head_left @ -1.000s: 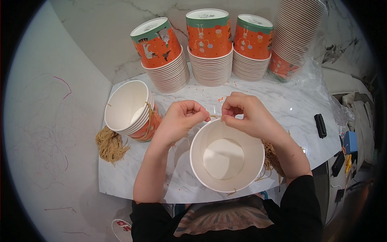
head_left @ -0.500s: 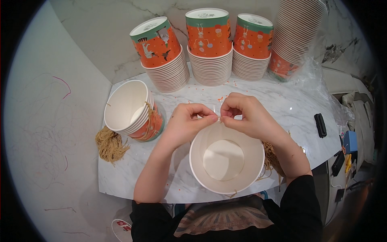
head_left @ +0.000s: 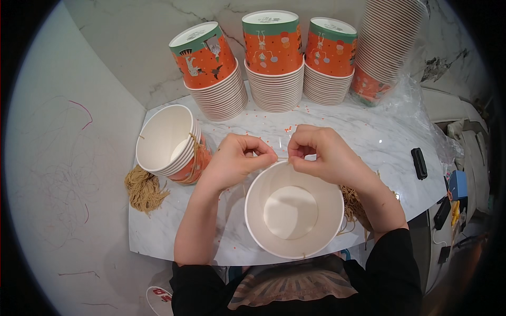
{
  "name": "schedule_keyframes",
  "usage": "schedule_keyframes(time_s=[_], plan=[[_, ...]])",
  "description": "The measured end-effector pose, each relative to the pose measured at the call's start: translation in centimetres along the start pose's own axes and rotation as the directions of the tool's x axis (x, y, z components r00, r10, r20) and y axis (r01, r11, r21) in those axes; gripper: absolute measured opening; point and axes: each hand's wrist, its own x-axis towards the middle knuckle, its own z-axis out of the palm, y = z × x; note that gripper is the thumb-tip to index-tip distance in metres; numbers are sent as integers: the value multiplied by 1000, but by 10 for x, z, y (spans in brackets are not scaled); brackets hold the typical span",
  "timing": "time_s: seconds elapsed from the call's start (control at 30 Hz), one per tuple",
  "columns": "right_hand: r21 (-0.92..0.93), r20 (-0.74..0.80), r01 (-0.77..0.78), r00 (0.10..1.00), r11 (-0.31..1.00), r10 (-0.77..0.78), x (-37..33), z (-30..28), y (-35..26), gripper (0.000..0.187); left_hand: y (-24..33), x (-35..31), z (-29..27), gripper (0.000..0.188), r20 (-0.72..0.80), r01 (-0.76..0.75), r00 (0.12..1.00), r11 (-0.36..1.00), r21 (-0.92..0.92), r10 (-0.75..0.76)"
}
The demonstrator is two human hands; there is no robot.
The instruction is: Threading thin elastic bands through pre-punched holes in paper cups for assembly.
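Note:
A white-lined paper bucket (head_left: 294, 213) stands mouth up in front of me. At its far rim my left hand (head_left: 238, 159) and my right hand (head_left: 320, 152) both pinch, thumb against forefinger. A short piece of brown string (head_left: 283, 158) stretches between their fingertips, along the rim. The right fingertips touch the rim; the left ones are just off it to the left. A bit of brown string also shows at the near rim. Where the string passes through or round the wall is hidden.
Left stand nested buckets (head_left: 166, 138) with brown strings, beside a string bundle (head_left: 145, 190). Another bundle (head_left: 354, 205) lies partly under my right forearm. Behind, orange buckets (head_left: 271, 58) are stacked upside down; a tall stack (head_left: 390, 42) is in plastic. A black object (head_left: 418, 164) lies right.
My left hand has drawn left, away from the right one, and string now shows between them. The bucket has shifted slightly left and toward me.

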Motion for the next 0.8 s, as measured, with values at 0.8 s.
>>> schedule_keyframes(time_s=[0.8], plan=[[-32,-62,3,998,999,-5,-2,-4,-3,14,3,-7,-4,22,67,-57,995,988,-145,68]])
